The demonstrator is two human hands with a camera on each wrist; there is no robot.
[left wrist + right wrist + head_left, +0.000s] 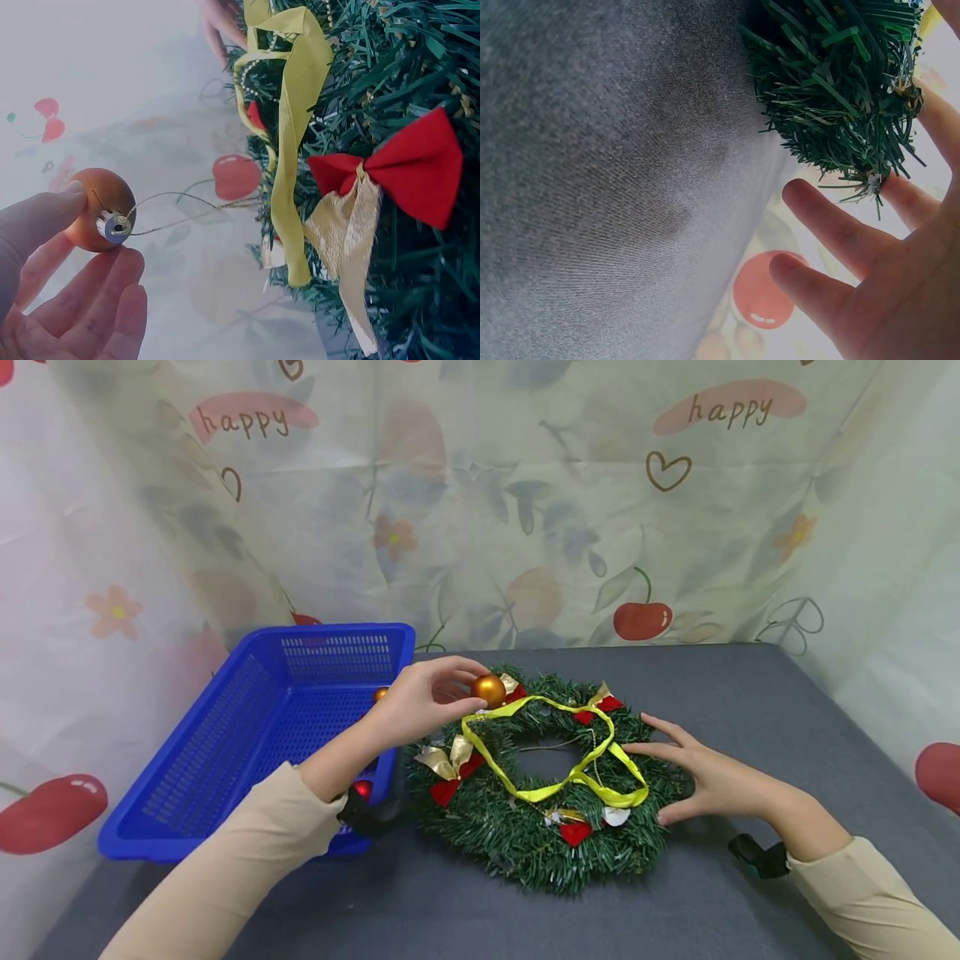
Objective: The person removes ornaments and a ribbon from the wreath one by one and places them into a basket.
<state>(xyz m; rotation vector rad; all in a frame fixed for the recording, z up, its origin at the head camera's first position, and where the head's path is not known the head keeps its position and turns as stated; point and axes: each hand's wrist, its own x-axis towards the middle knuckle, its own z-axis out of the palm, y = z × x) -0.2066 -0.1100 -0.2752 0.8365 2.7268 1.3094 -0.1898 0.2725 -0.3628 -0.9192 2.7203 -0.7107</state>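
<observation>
My left hand pinches a shiny gold Christmas ball between thumb and fingers, over the far left part of a green wreath. In the left wrist view, a thin gold string runs from the ball's silver cap towards the wreath; its far end is hidden in the greenery. Spread fingers of my right hand rest at the wreath's right edge. Red bows with gold tails dot the wreath, and a yellow ribbon lies looped across its top.
Left of the wreath stands a blue plastic basket, its right part partly hidden by my left arm. A red ball and another gold ball show in it. Beneath everything is a dark grey tabletop, with a printed curtain behind.
</observation>
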